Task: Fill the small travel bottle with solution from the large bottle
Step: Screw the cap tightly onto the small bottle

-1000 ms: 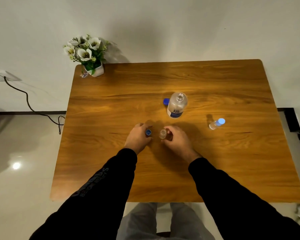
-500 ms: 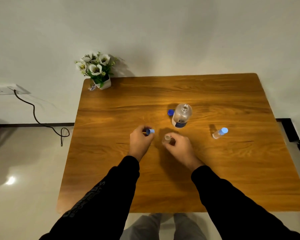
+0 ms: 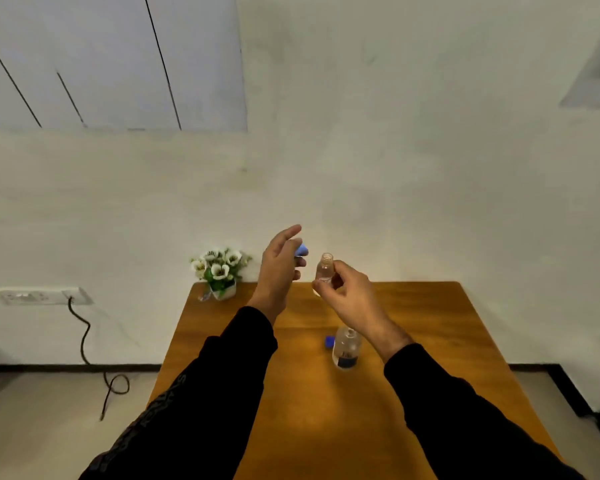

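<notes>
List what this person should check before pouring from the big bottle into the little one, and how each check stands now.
1. Small clear plastic travel bottle uncapped: ok.
2. Right hand holds it upright: ok.
3. Its light-blue cap is off and held in the left hand: ok.
4. Large clear bottle with dark-blue label open, its blue cap beside it on the wooden table: ok.
5. A free hand for the large bottle: not ok.
6. Travel bottle's liquid level: cannot tell.

We are counting two hands (image 3: pixel 280 261) (image 3: pixel 349 294), two bottles (image 3: pixel 324 270) (image 3: pixel 345 348), two blue caps (image 3: pixel 301 251) (image 3: pixel 330 340), one flowerpot (image 3: pixel 220 271), one counter (image 3: pixel 326 410), one wall socket (image 3: pixel 42 296) and one cable (image 3: pixel 87 344).
</notes>
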